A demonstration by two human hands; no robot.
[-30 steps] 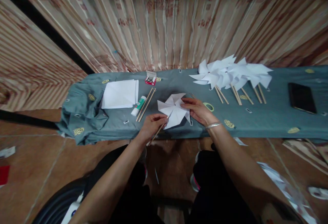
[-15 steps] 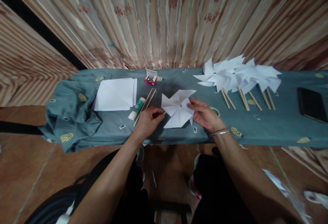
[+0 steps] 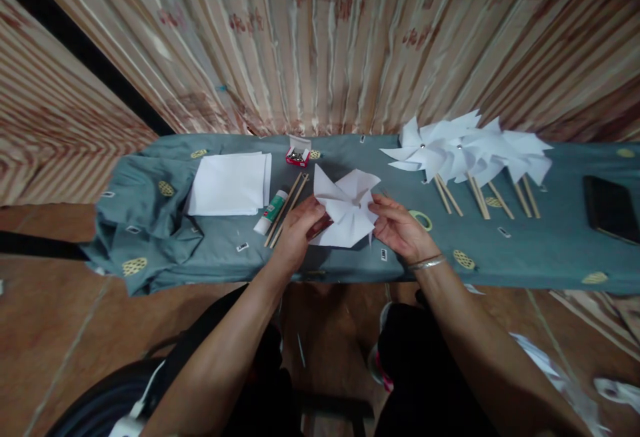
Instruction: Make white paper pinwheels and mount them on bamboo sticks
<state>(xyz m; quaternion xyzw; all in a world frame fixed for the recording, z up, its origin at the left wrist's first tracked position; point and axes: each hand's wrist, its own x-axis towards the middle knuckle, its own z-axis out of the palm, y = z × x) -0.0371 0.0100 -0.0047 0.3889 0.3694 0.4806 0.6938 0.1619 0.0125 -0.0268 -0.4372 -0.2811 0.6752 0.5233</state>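
Note:
Between my hands is a white paper pinwheel (image 3: pixel 346 210), its blades folded in toward the middle. My left hand (image 3: pixel 298 229) grips its left edge, thumb on top and fingers curled beneath. On the right side my right hand (image 3: pixel 400 225) pinches the paper between thumb and fingers. Just left of my left hand lie thin wooden sticks (image 3: pixel 287 209) and a green-and-white glue stick (image 3: pixel 271 211). A small red box (image 3: pixel 299 155) of metal pins stands open behind them. A pale green ring, perhaps a tape roll (image 3: pixel 421 219), lies beside my right hand.
A stack of white paper (image 3: pixel 229 183) lies at the left of the cloth-covered table (image 3: pixel 320 271). Several finished pinwheels (image 3: pixel 465 147) on wooden sticks overlap at the back right. A dark phone-like object (image 3: pixel 611 207) lies at the far right. A pleated curtain (image 3: pixel 320 43) hangs behind.
My left hand has moved right and up, from the pinwheel's lower left corner onto its left edge. The pinwheel has tilted and its left blade now points upward. My right hand keeps its hold.

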